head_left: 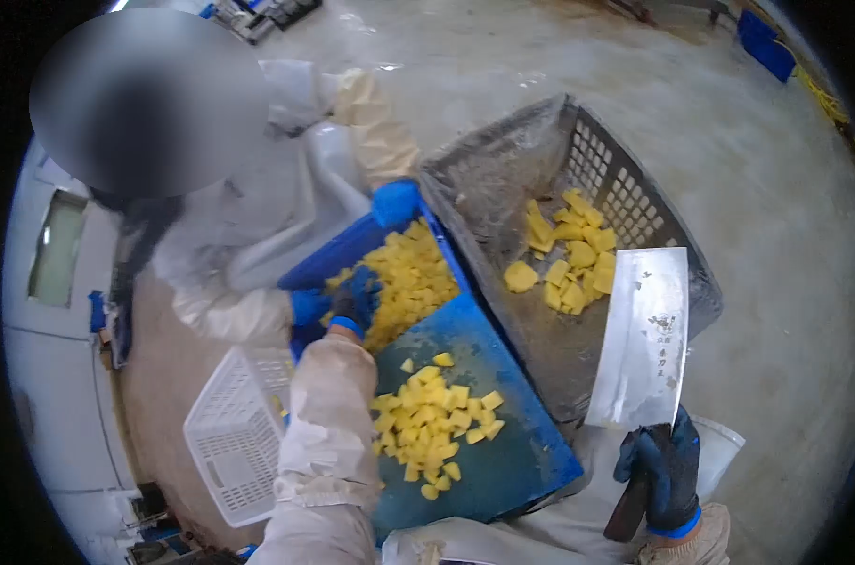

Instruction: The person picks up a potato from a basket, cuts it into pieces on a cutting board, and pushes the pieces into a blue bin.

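Note:
My right hand (667, 471), in a dark blue glove, is closed around the handle of a cleaver (642, 348). The broad blade points up and away, beside the grey crate. My left hand (348, 306), also gloved, reaches over a blue bin (454, 259) holding diced yellow pieces (410, 282) that look like potato. Its fingers are hard to make out, and another person's gloved hand is close by. More diced pieces (437, 419) lie in a loose heap on the blue cutting board (517, 443) in front of me.
A grey crate (498, 141) with larger yellow chunks (578, 250) stands to the right of the bin. At the left is a white basket (229, 471). Across from me, a person in pale clothing (258, 207) has one gloved hand (395, 202) at the bin's far corner.

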`<state>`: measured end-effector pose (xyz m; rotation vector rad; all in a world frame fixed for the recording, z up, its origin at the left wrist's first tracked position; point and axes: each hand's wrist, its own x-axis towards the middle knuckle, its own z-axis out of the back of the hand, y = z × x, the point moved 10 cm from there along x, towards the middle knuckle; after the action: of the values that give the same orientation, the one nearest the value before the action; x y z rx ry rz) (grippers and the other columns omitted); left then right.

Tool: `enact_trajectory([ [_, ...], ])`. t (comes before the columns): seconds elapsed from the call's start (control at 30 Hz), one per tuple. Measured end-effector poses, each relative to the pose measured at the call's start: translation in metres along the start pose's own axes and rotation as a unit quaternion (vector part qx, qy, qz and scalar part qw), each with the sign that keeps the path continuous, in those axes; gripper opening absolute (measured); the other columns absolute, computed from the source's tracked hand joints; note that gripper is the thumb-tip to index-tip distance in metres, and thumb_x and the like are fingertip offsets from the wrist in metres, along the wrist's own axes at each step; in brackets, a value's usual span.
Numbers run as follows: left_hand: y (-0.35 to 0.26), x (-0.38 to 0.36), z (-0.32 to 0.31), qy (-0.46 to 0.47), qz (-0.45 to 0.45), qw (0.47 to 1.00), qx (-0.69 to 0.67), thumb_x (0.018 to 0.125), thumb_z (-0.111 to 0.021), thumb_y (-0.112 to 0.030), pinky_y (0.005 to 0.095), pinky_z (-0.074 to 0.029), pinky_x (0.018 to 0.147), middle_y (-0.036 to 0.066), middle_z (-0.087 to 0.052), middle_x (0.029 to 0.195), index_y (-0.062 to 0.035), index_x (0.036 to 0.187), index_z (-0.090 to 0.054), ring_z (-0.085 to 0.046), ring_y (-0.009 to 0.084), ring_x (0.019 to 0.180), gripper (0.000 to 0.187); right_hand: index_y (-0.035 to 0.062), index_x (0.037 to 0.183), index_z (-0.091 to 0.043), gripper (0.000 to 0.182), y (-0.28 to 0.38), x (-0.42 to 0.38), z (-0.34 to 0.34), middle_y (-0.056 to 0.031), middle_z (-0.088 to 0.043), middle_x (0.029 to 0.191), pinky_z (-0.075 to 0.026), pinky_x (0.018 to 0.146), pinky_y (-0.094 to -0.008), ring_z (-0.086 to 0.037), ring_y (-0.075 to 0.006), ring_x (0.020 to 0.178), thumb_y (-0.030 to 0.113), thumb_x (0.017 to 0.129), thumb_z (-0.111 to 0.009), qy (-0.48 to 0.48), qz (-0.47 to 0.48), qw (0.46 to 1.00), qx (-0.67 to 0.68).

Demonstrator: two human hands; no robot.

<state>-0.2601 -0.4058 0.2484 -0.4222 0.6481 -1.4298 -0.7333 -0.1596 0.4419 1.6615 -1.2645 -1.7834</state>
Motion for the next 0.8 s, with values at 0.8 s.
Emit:
enact_trajectory([
  [0.8,-0.333,-0.165,0.008,0.134,-0.025,0.501,-0.854,0.094,-0.047,-0.014,0.0472,-0.036,0.105,0.010,-0.053,0.122,-0.0055,0.129,-0.045,-0.050,0.0279,0.115,0.037,0.0001,0.117,-0.054,0.036,0.004,-0.028,-0.010,-0.0152,-0.064,0.085,-0.050,0.066,-0.0325,-0.064,-0.0178,0.072,0.006,0.081,-0.058,0.130,0.379,0.906,-0.135],
])
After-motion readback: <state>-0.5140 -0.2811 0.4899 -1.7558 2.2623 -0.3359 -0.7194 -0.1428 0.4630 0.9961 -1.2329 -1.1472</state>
